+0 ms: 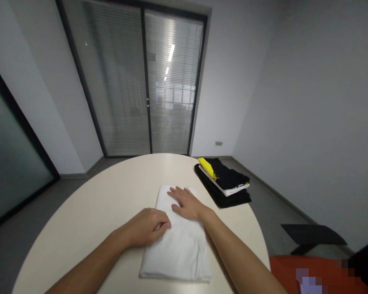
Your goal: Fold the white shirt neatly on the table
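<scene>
A white folded cloth garment (180,253) lies on the round table in front of me, with some wrinkles toward its lower right. My right hand (187,203) rests flat on its far part, fingers spread and pointing away to the left. Over the garment's left edge is my left hand (150,226), its fingers curled in with the thumb against them. Whether a bit of cloth is caught in those curled fingers is hidden from me.
The pale round table (110,204) has a stack of folded clothes (227,179) in black, white and yellow near its right edge. A red chair (288,269) with a black armrest (313,234) stands at right. Beyond the table is a glass partition with blinds (171,102).
</scene>
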Action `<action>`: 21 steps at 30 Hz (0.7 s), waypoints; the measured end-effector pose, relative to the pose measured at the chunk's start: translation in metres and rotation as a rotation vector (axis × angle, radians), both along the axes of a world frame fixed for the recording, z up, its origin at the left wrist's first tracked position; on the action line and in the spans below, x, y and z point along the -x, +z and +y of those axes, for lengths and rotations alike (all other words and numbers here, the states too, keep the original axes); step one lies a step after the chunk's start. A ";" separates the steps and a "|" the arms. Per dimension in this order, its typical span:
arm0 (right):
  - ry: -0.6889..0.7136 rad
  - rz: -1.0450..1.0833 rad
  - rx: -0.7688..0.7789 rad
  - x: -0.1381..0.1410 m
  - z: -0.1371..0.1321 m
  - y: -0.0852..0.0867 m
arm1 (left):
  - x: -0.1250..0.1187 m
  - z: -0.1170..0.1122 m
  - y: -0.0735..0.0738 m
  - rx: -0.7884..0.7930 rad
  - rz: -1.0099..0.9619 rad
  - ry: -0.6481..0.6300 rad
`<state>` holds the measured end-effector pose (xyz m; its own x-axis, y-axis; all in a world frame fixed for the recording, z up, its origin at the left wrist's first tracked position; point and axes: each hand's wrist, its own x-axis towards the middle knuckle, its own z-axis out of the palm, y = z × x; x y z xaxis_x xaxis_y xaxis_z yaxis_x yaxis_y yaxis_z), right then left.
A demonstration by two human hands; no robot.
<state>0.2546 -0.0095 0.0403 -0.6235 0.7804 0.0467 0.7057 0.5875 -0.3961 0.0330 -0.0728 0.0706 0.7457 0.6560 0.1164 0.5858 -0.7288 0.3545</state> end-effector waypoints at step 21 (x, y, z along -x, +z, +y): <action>0.070 -0.022 0.034 0.022 -0.067 0.050 | -0.011 -0.001 0.002 -0.237 0.439 0.679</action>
<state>0.2324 -0.0769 0.0905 -0.6772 0.7358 0.0062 0.6722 0.6221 -0.4013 0.0442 -0.0736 0.0729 0.2081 0.9731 0.0990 0.9727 -0.1952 -0.1254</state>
